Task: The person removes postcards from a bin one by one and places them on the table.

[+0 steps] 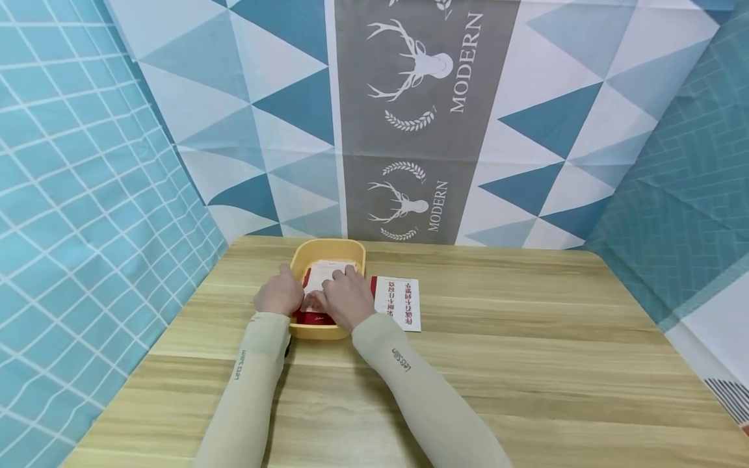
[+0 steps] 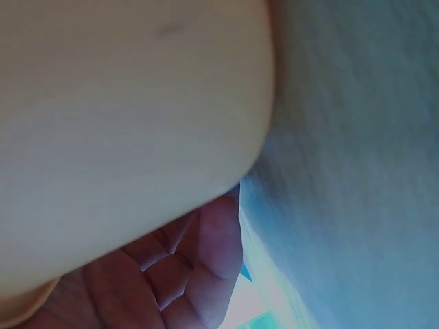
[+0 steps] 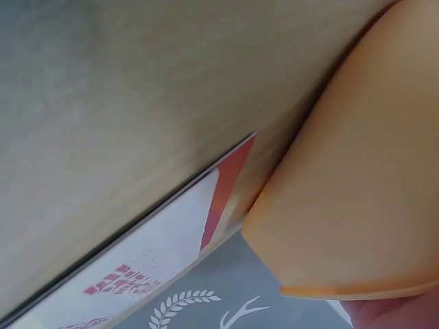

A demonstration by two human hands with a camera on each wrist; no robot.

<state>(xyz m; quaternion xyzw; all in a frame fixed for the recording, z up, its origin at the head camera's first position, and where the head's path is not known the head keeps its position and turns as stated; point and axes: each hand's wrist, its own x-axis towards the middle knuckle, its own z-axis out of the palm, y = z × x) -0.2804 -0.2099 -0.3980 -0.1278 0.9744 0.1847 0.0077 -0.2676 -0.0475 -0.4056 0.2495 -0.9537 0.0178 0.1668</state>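
Observation:
A yellow plastic basket (image 1: 320, 332) stands on the table, with red and white booklets inside. My left hand (image 1: 279, 294) grips the basket's left rim. In the left wrist view, the curled fingers (image 2: 185, 274) show beyond the pale basket wall (image 2: 123, 151). Reaching over the right rim, my right hand (image 1: 349, 298) has bent fingers on a white booklet (image 1: 328, 268) in the basket. Its fingertips are partly hidden. Below that booklet, a red cover (image 1: 313, 318) shows. Just right of the basket lies another white booklet (image 1: 404, 304) with red characters and a red spine.
The wood-grain table (image 1: 526, 351) extends to the right and front. A patterned cloth backdrop (image 1: 421, 130) rises behind its far edge. Blue tiled-pattern cloth (image 1: 76, 162) hangs at the left, and teal cloth (image 1: 690, 182) at the right.

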